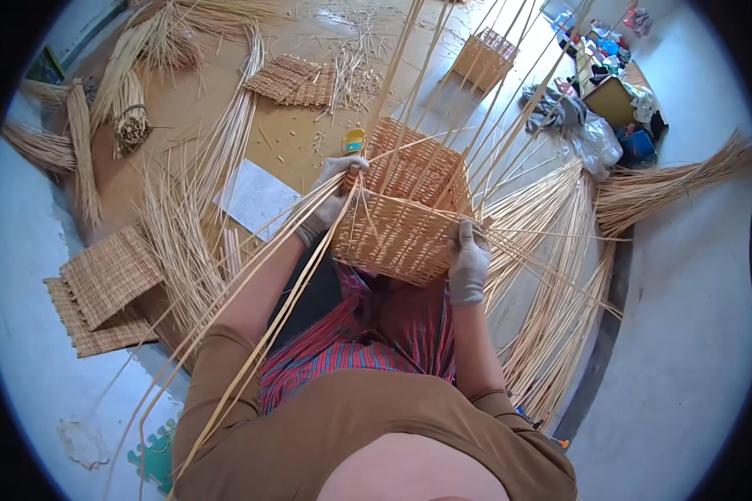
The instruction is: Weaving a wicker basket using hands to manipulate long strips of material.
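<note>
A square, half-woven wicker basket (397,240) rests over my lap, tilted so that its open inside shows. Long unwoven canes (409,58) rise from its far side, and others trail from its corners past both my arms. Both hands wear grey gloves. My left hand (330,196) is closed around the basket's left corner and canes there; part of its fingers is hidden behind them. Just beyond that hand sits a small yellow, round-topped object (353,142). My right hand (470,263) grips the near right corner, with the thumb up along the rim.
Bundles of loose cane (560,242) spread on the right, with more strands (184,217) at left. Woven panels (113,280) lie lower left, another panel (292,81) farther off. A white sheet (255,199) lies nearby. A second basket (482,63) stands at the back; clutter (610,92) fills the far right.
</note>
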Action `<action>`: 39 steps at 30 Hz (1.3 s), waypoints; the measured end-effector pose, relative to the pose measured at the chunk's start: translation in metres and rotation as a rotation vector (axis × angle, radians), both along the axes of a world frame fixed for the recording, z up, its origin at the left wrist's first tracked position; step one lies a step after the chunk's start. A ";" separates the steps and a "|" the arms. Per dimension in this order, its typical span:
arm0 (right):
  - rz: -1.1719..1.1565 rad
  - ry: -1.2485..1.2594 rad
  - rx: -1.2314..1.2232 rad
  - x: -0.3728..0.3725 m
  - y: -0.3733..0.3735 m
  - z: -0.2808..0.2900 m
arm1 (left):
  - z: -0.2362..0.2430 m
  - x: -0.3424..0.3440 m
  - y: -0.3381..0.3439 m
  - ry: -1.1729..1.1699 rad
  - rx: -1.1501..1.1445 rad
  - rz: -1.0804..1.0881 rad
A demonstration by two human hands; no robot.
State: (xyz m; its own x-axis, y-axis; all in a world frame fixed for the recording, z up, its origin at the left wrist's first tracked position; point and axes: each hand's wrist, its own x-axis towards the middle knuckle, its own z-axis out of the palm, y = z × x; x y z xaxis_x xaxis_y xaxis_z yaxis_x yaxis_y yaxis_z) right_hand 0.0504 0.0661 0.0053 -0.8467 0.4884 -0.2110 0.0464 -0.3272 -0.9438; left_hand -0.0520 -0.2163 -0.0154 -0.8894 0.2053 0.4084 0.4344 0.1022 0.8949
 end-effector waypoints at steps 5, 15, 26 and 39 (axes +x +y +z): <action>0.084 0.466 0.378 -0.058 -0.058 0.039 | -0.004 0.004 0.031 0.141 0.290 0.051; 0.044 0.786 0.051 -0.060 -0.030 0.027 | -0.031 0.001 0.040 -0.168 0.789 0.011; 0.052 0.173 0.102 0.009 0.025 -0.009 | 0.029 0.080 0.078 0.232 -0.219 0.451; -0.052 0.737 0.673 -0.050 0.020 0.062 | 0.053 0.027 0.093 -0.311 -0.549 0.198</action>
